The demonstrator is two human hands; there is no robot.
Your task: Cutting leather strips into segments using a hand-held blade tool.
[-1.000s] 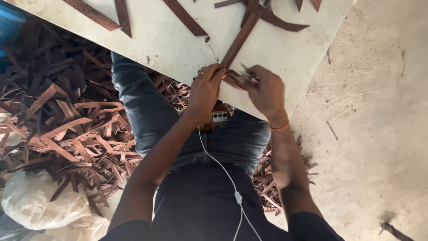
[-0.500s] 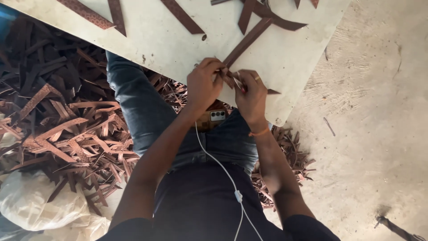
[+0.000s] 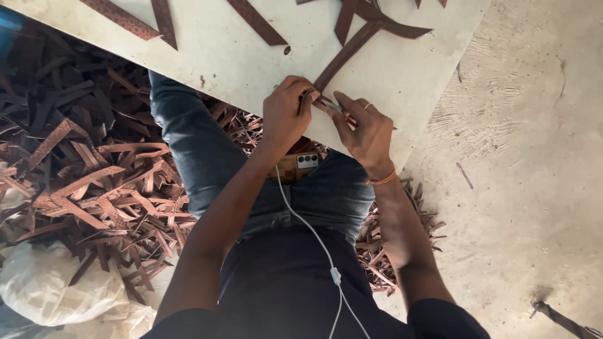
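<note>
- Brown strip (image 3: 344,58): long, narrow, lies diagonally on the pale board (image 3: 251,59) that rests across the person's lap; its near end sits right at the board's near edge, between both hands.
- Left hand (image 3: 286,114): fingers curled shut, pinching the strip's near end against the board.
- Right hand (image 3: 364,129): closed around a small thin tool (image 3: 336,108), tip touching the strip just beside the left fingertips. Kind of tool too small to tell.
- Risk: tool tip and left fingertips nearly touch; a slip could nick a finger.
- Risk: the strip end is at the very edge, so it may slide off into the lap if the pinch loosens.
- Risk: board looks propped on the legs only; a knee shift could tilt it and send the other strips (image 3: 254,22) sliding.
- Risk: white earphone cable (image 3: 311,235) runs up the lap to a phone (image 3: 296,166) tucked under the board edge, near both wrists; could snag.
- Room: bare board to the far left of the hands, bare concrete floor (image 3: 527,157) on the right.
- Crowded: heap of brown offcuts (image 3: 81,176) on the left, more offcuts near right of the legs, white sack (image 3: 53,289) near left.
</note>
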